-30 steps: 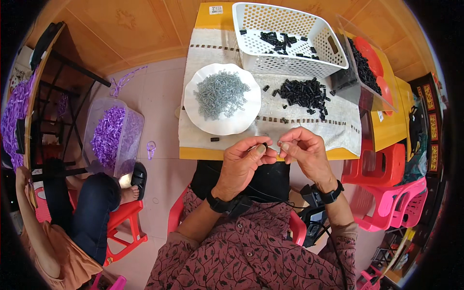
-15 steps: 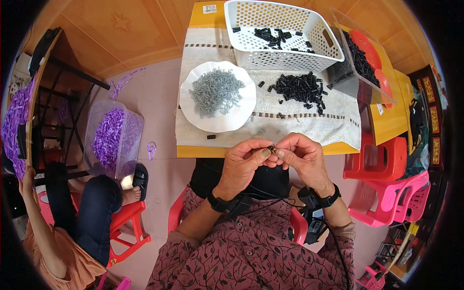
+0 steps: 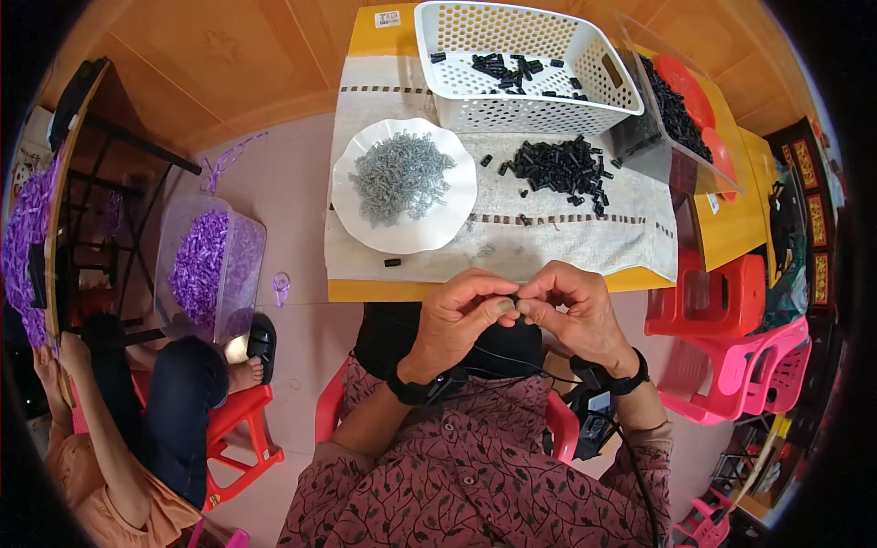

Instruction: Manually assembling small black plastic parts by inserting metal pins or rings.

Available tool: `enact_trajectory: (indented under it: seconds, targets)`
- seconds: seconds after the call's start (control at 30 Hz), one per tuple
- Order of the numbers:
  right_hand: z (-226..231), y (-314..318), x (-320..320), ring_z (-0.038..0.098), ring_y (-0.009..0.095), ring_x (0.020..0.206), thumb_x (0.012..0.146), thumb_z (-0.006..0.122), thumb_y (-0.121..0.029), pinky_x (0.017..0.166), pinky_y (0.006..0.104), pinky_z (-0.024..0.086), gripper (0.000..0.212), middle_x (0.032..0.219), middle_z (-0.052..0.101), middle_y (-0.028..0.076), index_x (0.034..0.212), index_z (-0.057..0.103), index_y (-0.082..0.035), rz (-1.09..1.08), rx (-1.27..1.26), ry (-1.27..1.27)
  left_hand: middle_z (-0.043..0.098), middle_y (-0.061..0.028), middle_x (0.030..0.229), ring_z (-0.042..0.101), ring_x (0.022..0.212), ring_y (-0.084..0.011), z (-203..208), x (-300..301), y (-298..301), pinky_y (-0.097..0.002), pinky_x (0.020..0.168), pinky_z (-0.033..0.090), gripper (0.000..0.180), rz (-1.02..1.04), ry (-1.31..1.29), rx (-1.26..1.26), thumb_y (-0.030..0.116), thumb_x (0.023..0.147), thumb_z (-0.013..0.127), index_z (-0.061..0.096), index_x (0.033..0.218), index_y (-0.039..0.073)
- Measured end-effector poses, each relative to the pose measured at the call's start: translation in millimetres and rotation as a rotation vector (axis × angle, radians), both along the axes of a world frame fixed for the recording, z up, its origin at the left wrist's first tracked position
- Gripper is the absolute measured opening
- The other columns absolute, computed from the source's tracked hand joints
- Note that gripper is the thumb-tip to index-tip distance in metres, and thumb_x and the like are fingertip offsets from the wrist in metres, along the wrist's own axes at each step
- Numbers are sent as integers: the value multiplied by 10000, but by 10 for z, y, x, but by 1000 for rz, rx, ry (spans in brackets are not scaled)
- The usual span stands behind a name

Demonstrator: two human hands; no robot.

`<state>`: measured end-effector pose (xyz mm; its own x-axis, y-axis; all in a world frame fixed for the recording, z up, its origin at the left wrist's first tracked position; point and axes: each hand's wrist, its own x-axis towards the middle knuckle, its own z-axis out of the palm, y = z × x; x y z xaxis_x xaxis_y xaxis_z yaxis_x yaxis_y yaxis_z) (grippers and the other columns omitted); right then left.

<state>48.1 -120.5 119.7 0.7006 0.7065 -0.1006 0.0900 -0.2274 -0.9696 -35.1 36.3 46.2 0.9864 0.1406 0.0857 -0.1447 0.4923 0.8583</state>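
My left hand (image 3: 461,315) and my right hand (image 3: 574,306) meet in front of the table's near edge. Thumbs and index fingers of both are closed in a pinch on a small dark piece (image 3: 514,306), mostly hidden by the fingertips. Beyond them on the white cloth (image 3: 393,265) lies a heap of short black tube-like pieces (image 3: 562,169), with a few strays around it. To its left stands a white wavy-edged plate (image 3: 352,224) bearing a mound of small clear grey pieces (image 3: 402,178). One black piece (image 3: 393,262) lies apart below the plate.
A white perforated basket (image 3: 539,114) holding some black pieces stands at the back. Right of it is a clear bin (image 3: 639,142) of black pieces. Red stools (image 3: 722,297) are at right. At left, a person (image 3: 119,475) sits near a clear tub (image 3: 247,265) of purple pieces.
Both my hands have drawn slightly toward me, still pinched together. The dark piece is now more covered by the fingertips. Another hand of the person at left shows by the purple pile.
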Motion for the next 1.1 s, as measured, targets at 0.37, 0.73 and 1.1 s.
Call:
enact_trajectory:
  seconds: [0.37, 0.73, 1.1]
  targets:
    - [-40, 0, 123, 547, 46, 602, 855, 680, -130, 511, 171, 428, 116, 759, 632, 6, 869, 599, -47, 14, -84, 438, 633, -66, 782, 619, 681, -110, 73, 15, 77, -221, 624, 516, 161, -132, 102, -17, 39, 913, 563, 611, 1046, -38]
    - [-326, 111, 202, 540, 58, 590, 875, 645, -107, 514, 190, 427, 83, 715, 588, -13, 885, 605, -35, -185, -99, 247, 627, -94, 879, 611, 718, -134, -91, 23, 77, -253, 629, 528, 205, -50, 201, -193, 51, 944, 508, 574, 1122, -27]
    - [-610, 180, 631, 586, 192, 607, 792, 665, -44, 577, 300, 478, 108, 763, 599, 134, 864, 625, 26, -322, -289, -463, 616, -95, 959, 609, 769, -148, -88, 34, 110, -275, 656, 521, 235, -94, 229, -325, 72, 952, 500, 565, 1150, -35]
